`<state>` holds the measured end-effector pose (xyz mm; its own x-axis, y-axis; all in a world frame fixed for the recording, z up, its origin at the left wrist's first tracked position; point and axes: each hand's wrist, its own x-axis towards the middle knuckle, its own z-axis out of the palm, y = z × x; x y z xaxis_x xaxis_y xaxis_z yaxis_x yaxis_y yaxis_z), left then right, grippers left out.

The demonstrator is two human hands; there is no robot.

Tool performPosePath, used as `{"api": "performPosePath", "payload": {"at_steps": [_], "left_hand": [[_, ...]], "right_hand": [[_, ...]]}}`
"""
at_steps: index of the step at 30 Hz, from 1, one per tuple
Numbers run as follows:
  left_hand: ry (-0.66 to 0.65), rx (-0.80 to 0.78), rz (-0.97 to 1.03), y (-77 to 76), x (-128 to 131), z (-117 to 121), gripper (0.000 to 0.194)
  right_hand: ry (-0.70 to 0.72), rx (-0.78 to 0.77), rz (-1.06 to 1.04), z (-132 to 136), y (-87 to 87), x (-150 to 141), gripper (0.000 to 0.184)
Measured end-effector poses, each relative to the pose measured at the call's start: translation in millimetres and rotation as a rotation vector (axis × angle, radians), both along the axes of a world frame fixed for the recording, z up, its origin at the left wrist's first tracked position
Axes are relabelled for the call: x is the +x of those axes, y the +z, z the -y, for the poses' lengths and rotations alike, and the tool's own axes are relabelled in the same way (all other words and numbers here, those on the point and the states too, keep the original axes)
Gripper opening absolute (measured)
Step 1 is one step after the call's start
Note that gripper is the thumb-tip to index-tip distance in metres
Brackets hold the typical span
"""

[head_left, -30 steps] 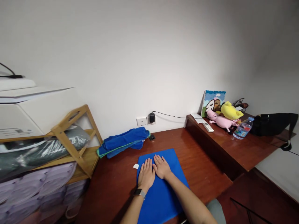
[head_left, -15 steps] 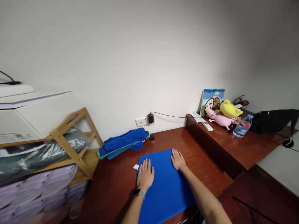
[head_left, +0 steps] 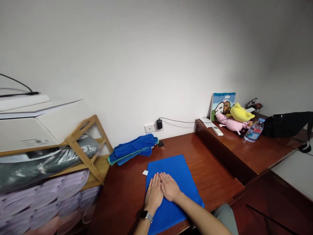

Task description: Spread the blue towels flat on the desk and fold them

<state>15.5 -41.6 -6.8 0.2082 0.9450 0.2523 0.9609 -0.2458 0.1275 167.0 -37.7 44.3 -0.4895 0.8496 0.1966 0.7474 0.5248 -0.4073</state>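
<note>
Here you are, both hands down flat on the blue cloth (head_left: 170, 211), palms under, fingers stretched forward and gripping nothing! Your left hand (head_left: 155, 193) lies on the cloth's left half, a watch (head_left: 146, 215) on that wrist, and your right hand (head_left: 170, 187) slants in to meet it, the two touching along their inner sides. The cloth itself lies spread out on the reddish-brown surface (head_left: 212, 176), reaching toward the near edge in front of you, its far strip bare beyond your fingertips. Just at its left edge, a small white square (head_left: 145, 172)! Farther back, near the wall, sits a bundle of blue fabric (head_left: 134, 148) with green edging, a small black object (head_left: 160, 143) just beside its right end. Above, a black plug (head_left: 159, 124) fills the wall socket. And over on the raised ledge to your right: a white remote (head_left: 217, 131), a pink plush toy (head_left: 231, 124), a yellow one (head_left: 241, 112) on top, and a bottle (head_left: 254, 130) standing tilted in view.
</note>
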Motion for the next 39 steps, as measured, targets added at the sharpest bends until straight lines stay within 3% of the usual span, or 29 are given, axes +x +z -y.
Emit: {"api": "performPosePath", "payload": {"at_steps": [3,9,12,15,18,22,24,27,34,39], "left_hand": [[0.022,-0.01,-0.011,1.4,-1.8,5.3,0.061],[0.072,0.024,0.045,11.0,-9.6,9.3,0.068],[0.044,0.028,0.082,21.3,-18.4,10.1,0.066],[0.009,0.034,0.107,32.7,-22.4,17.7,0.062],[-0.031,0.076,0.108,37.5,-9.6,39.8,0.059],[-0.127,0.016,0.024,28.5,22.0,81.5,0.058],[-0.125,-0.039,-0.023,21.1,30.4,98.3,0.059],[-0.06,-0.029,-0.032,12.7,26.3,114.7,0.06],[0.053,0.048,-0.006,5.2,-10.0,138.8,0.066],[0.084,0.044,0.0,-7.0,-32.5,155.2,0.067]], "right_hand": [[-0.048,-0.023,0.034,1.8,-2.3,16.0,0.062],[-0.341,-0.142,0.159,-4.0,6.8,107.5,0.065],[-0.361,-0.205,0.186,-2.2,18.6,136.0,0.066],[-0.35,-0.159,0.16,10.3,28.4,132.3,0.065],[-0.299,-0.014,0.081,35.6,30.2,97.3,0.063],[-0.14,0.022,0.032,75.8,21.4,41.0,0.059],[-0.122,-0.014,0.03,90.5,15.3,29.7,0.058],[-0.136,-0.041,0.025,100.6,7.3,44.0,0.059],[-0.294,-0.06,0.135,94.6,1.0,125.6,0.063],[-0.345,-0.16,0.186,98.5,3.6,150.4,0.067]]}}
